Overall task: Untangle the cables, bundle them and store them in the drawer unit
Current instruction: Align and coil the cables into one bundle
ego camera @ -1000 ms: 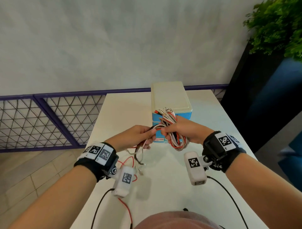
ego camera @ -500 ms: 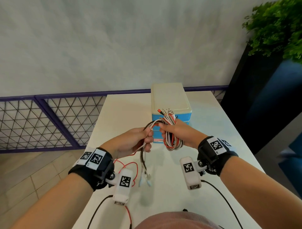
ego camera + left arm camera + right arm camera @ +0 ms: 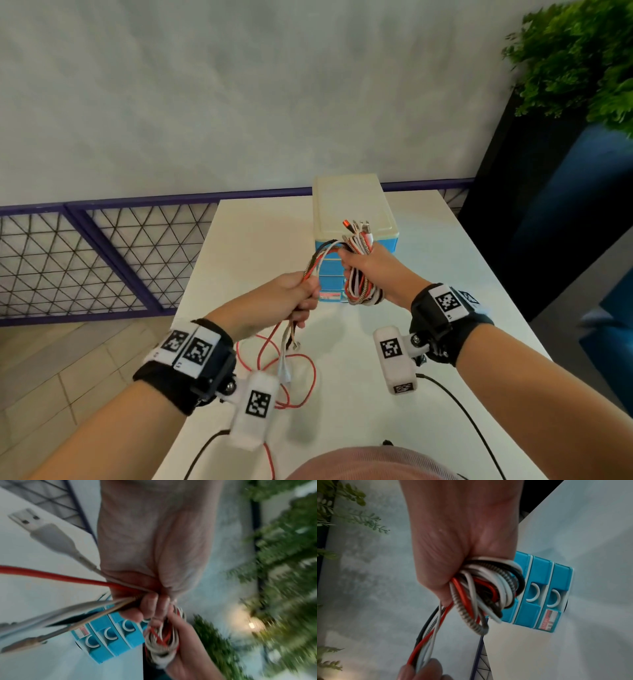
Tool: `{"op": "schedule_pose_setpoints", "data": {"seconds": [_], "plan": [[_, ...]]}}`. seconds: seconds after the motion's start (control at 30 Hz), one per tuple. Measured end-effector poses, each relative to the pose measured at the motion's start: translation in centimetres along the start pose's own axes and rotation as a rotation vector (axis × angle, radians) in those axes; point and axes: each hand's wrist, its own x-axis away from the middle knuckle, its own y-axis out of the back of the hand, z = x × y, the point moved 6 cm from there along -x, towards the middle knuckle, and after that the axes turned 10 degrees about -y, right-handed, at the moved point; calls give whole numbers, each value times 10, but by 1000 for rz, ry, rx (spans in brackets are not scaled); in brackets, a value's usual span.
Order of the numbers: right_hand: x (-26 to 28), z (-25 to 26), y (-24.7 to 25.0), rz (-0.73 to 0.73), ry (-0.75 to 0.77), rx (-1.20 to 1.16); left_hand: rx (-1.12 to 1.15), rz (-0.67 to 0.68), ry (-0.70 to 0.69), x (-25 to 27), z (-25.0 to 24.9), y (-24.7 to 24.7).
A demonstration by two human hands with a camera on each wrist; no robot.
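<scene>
Both hands held the cables above the white table [image 3: 394,394], in front of the drawer unit [image 3: 352,219].

The right hand [image 3: 373,270] was closed tight around the coiled bundle [image 3: 359,291] of red, white and braided cables [image 3: 481,588] — plug ends stuck up past its fingers. The left hand [image 3: 284,298] gripped the loose strands [image 3: 318,260] running across from the bundle, its fingers [image 3: 149,607] curled around them, and their tails hung below it: a red cable [image 3: 274,356] looped on the table, a white plug [image 3: 48,534] near the wrist. The blue drawers [image 3: 537,588] stood shut, just behind the bundle.
</scene>
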Motion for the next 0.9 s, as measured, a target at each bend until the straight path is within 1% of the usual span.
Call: {"op": "schedule_pose_setpoints", "data": {"seconds": [0.07, 0.23, 0.3, 0.37, 0.43, 0.5, 0.57, 0.63, 0.73, 0.8, 0.83, 0.9], "plan": [[3, 1, -6, 29, -13, -43, -225, -67, -30, -2, -3, -7], [10, 5, -21, 97, -20, -186, -706, -274, -197, 1, -15, -20], [13, 7, -28, 144, -21, -213, -840, -347, -195, 2, -21, -24], [14, 6, -34, 195, -44, -258, -966, -357, -149, 4, -25, -28], [14, 2, -36, 192, -71, -262, -1108, -298, -127, 7, -30, -32], [14, -2, -41, 214, -126, -318, -1257, -194, -119, 8, -36, -36], [19, -3, -49, 315, -210, -449, -1361, -75, -97, 9, -42, -42], [22, -2, -54, 417, -232, -524, -1407, 19, -63, 10, -51, -46], [26, 0, -53, 501, -218, -547, -1460, 91, -34, 9, -62, -45], [28, 1, -51, 510, -221, -530, -1489, 141, 2, 9, -64, -43], [29, 1, -51, 516, -216, -508, -1499, 154, 0, 9, -63, -42], [30, 1, -51, 532, -199, -470, -1517, 153, -57, 9, -61, -43]]}}
